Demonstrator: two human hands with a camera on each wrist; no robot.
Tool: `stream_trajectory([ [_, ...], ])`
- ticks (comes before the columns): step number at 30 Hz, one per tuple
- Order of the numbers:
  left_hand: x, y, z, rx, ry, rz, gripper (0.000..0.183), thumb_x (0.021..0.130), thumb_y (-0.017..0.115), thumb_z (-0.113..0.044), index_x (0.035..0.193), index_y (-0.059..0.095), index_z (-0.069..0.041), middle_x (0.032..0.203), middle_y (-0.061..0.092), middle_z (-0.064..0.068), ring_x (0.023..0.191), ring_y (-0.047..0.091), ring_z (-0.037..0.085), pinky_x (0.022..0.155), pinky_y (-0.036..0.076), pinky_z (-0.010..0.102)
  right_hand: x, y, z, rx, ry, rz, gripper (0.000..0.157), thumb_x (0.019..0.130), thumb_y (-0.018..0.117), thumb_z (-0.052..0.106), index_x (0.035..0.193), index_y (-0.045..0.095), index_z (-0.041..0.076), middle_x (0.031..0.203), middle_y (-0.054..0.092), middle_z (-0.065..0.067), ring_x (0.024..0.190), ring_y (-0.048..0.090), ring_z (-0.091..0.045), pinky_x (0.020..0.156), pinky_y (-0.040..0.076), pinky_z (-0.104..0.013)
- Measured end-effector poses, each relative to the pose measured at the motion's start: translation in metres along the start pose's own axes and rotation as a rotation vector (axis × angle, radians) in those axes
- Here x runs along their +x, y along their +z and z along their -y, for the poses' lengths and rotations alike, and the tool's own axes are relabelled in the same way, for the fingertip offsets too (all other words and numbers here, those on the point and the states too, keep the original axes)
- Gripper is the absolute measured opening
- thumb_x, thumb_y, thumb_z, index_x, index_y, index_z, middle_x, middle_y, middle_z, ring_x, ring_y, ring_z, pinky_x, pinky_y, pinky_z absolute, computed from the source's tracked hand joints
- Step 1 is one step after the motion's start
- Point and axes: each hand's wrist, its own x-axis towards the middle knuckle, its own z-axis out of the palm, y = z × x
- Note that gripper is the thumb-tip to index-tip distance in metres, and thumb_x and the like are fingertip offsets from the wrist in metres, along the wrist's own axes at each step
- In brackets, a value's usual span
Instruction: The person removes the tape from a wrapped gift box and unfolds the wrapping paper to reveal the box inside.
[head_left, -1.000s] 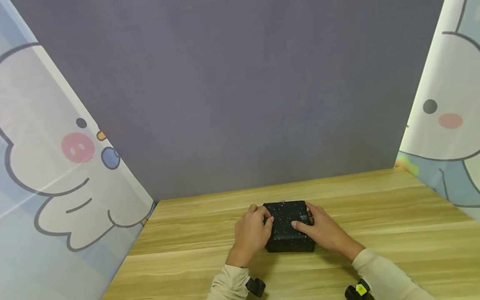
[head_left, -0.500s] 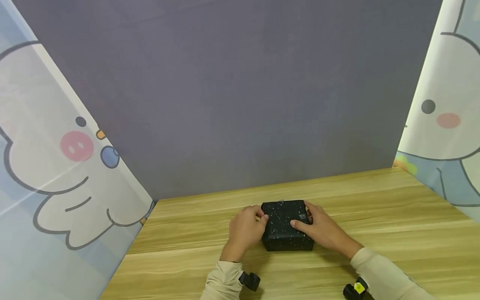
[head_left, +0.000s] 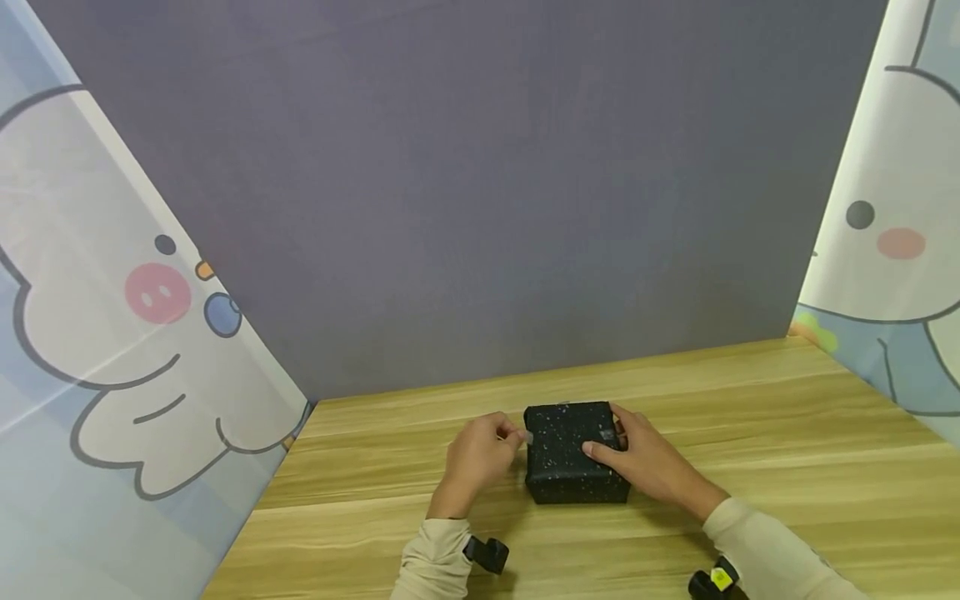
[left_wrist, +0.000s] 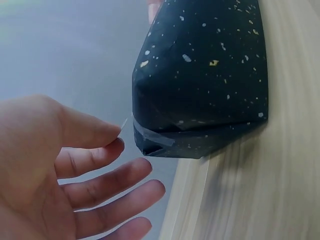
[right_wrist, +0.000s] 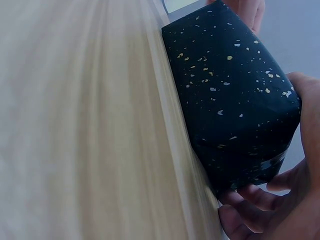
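Observation:
A box wrapped in black paper with white and gold flecks (head_left: 566, 454) rests on the wooden table. At its left end, my left hand (head_left: 480, 454) pinches a small strip of clear tape (left_wrist: 123, 125) between thumb and forefinger. The other fingers of that hand spread loosely below in the left wrist view. Another piece of clear tape (left_wrist: 156, 137) lies flat over the folded paper at this end. My right hand (head_left: 648, 458) grips the right end of the box, thumb on top and fingers against the side, partly hidden from the head camera.
The wood-grain tabletop (head_left: 360, 492) runs back to a grey wall panel (head_left: 465, 208). Curtains with cartoon animals hang at the left (head_left: 97, 317) and right (head_left: 892, 183). Each wrist wears a black strapped camera.
My left hand has drawn back leftward from the box's top edge, and the tape strip at its fingertips now shows. The right hand and the box stay nearly in place.

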Motion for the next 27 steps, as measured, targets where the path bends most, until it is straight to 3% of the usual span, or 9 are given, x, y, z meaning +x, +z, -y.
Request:
stream_trajectory([
  [15,0.002,-0.011,0.007,-0.023,-0.047,0.071,0.02,0.097,0.067,-0.027,0.078,0.063,-0.022,0.06,0.053,-0.008,0.047,0.041,0.012,0.043,0.03,0.029,0.0,-0.003,0.004,-0.023,-0.02,0.017,0.1,0.094,0.06,0.061,0.155,0.023,-0.008,0.141,0.044,-0.03,0.12,0.054,-0.04,0.092,0.049,-0.057],
  [27,0.001,-0.014,0.014,0.021,-0.088,0.071,0.019,0.094,0.063,-0.021,0.075,0.061,-0.021,0.061,0.052,-0.007,0.049,0.042,0.012,0.046,0.032,0.031,0.0,-0.002,0.003,-0.013,-0.017,0.02,0.101,0.093,0.06,0.062,0.155,0.022,-0.008,0.143,0.041,-0.032,0.121,0.052,-0.042,0.092,0.048,-0.058],
])
